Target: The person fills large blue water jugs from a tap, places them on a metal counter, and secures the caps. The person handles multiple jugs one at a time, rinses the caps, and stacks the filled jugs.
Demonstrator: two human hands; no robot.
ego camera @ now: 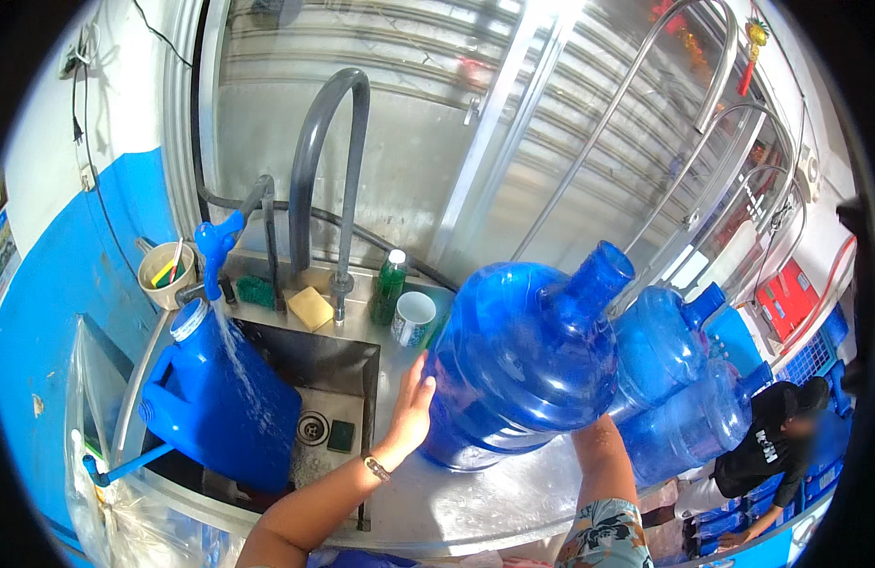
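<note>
A large translucent blue water bottle (523, 376) stands tilted over the steel counter, its open neck towards the upper right. My left hand (411, 406) holds the bottle's near left side, thumb up along the wall. My right forearm (602, 454) passes behind the bottle's lower right side, and the hand itself is hidden there. Left of me, a blue plastic jerrycan (231, 412) leans in the sink (356, 355). Water runs from a blue tap (216, 245) above its mouth, and some streams down the outside.
A yellow sponge (310, 308), a green bottle (388, 287) and a mug (413, 317) line the sink's back ledge. Two more blue water bottles (661, 348) (693, 426) stand at the right. Curved steel pipes (587, 156) rise behind. A person (764, 447) in black bends over at far right.
</note>
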